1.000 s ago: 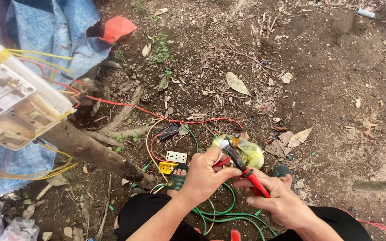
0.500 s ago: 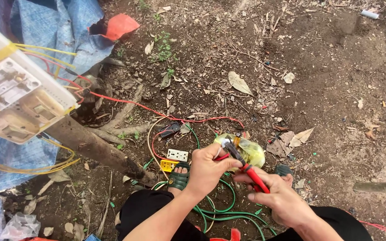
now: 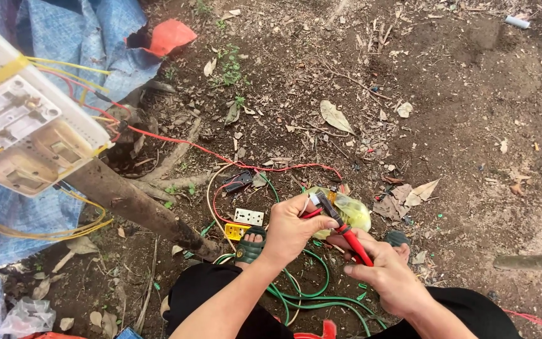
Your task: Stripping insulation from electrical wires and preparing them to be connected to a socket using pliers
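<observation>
- White plastic electrical box [image 3: 23,119], open, yellow and red wires inside, fixed to a wooden post [image 3: 139,210].
- White socket plate [image 3: 248,216] on the dirt.
- Left hand [image 3: 293,229] clamped on a thin red wire [image 3: 312,213].
- Red-handled pliers [image 3: 340,227] gripped in the closed right hand [image 3: 387,276].
- Clear plastic bag [image 3: 349,210] behind; contents unclear.

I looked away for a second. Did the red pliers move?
No. The pliers stay in the right hand, just right of the white socket on the ground, as before.
</observation>
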